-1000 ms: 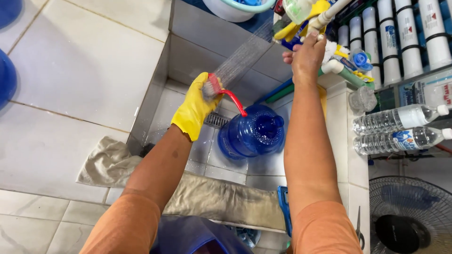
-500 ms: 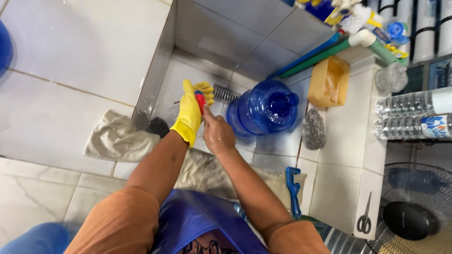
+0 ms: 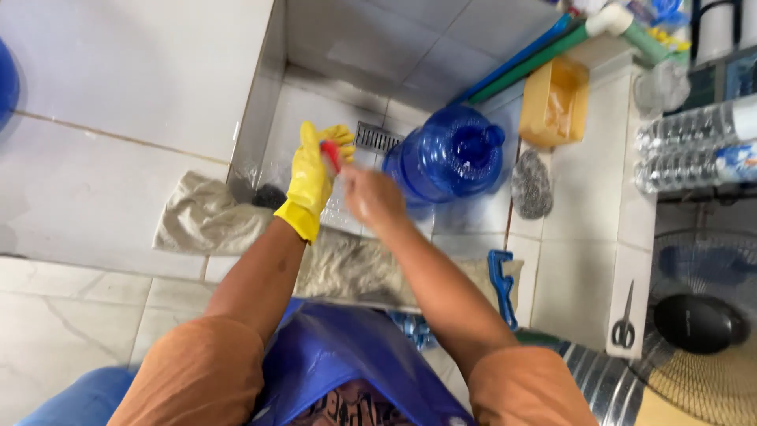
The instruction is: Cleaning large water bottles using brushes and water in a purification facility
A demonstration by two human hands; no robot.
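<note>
My left hand (image 3: 314, 175) wears a yellow rubber glove and is closed around a small red item (image 3: 330, 154) held over a tiled wash basin (image 3: 268, 118). My bare right hand (image 3: 372, 197) is just right of it, wet and blurred, touching or almost touching the red item. A large blue water jug (image 3: 453, 154) sits upright in the basin right of both hands, its mouth facing up. A metal floor drain grate (image 3: 377, 138) lies behind the hands.
A grey cloth (image 3: 206, 222) drapes over the basin's front edge. A steel scouring pad (image 3: 531, 183), a yellow sponge (image 3: 555, 102) and plastic bottles (image 3: 694, 126) lie on the right ledge. Scissors (image 3: 624, 317), a blue brush handle (image 3: 501, 285) and a fan (image 3: 702, 331) are at right.
My right hand came down from the shelf at upper right to meet the gloved left hand. The red item no longer sprays water toward the wall. The view tilted lower.
</note>
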